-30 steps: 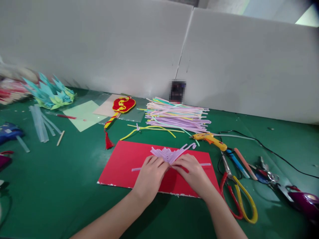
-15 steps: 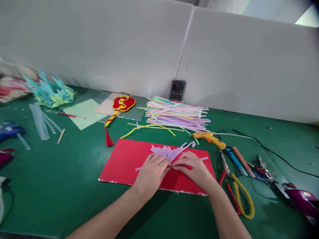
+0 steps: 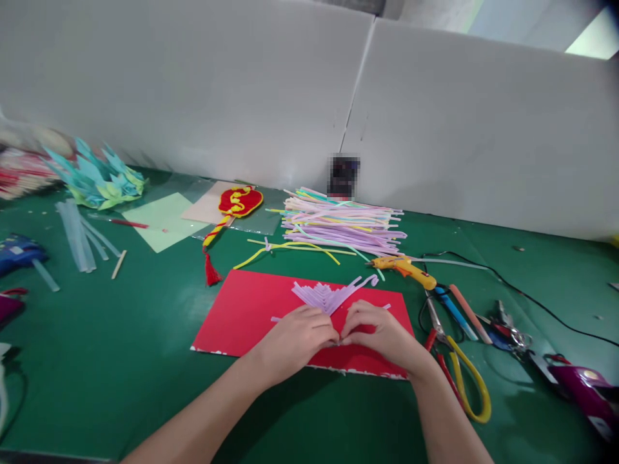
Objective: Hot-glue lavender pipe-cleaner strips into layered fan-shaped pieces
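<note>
A red card sheet (image 3: 246,309) lies on the green table in front of me. On it sits a lilac piece (image 3: 331,295) folded from pipe cleaners into a V-shaped fan, with one curled end at its upper right. My left hand (image 3: 297,338) and my right hand (image 3: 382,332) meet just below that piece, fingers curled and pinched together on a lilac pipe cleaner (image 3: 276,318) whose ends stick out on either side. The pinch point itself is hidden by my fingers.
A pile of pastel pipe cleaners (image 3: 341,225) lies behind the card. A yellow glue gun (image 3: 403,269), scissors with yellow and red handles (image 3: 457,377), pens and pliers lie to the right. A red ornament with a tassel (image 3: 232,209), glue sticks (image 3: 77,238) and teal paper leaves (image 3: 99,177) are at the left.
Both hands have drawn closer together and a little toward me, fingers curling tighter. The lilac strand's visible ends have become shorter on both sides.
</note>
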